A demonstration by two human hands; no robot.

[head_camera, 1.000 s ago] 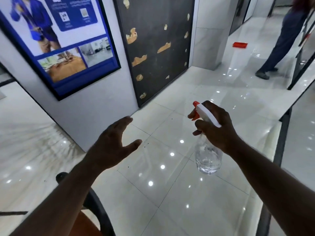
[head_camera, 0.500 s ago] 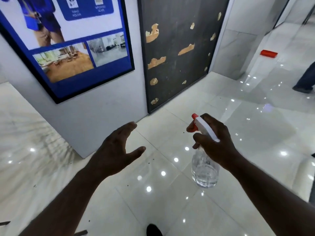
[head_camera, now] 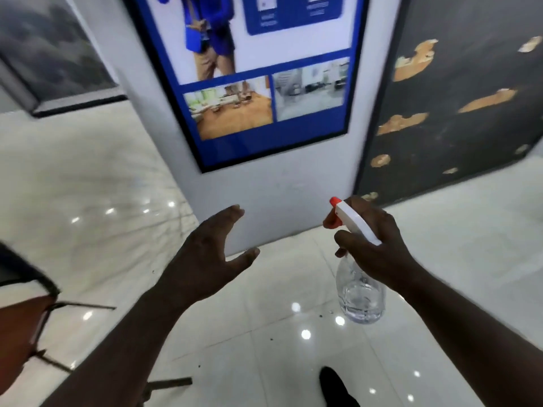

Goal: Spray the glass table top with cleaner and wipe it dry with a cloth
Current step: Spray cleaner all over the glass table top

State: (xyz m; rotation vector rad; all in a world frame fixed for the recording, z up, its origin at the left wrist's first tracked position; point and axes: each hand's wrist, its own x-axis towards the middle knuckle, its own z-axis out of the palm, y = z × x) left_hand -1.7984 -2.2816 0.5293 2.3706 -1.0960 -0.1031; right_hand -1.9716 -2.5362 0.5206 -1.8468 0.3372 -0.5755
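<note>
Above the tiled floor, right of centre: the bottle hangs nearly upright, clear base down, its red nozzle pointing forward and left toward the wall. The right hand grips its neck, fingers curled at the trigger. The left hand, fingers spread and empty, hovers left of the bottle, apart from it. A blue poster hangs beyond.

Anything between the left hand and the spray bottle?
Nothing. In the head view the gap between left hand and spray bottle is bare, with only floor tiles behind.
</note>
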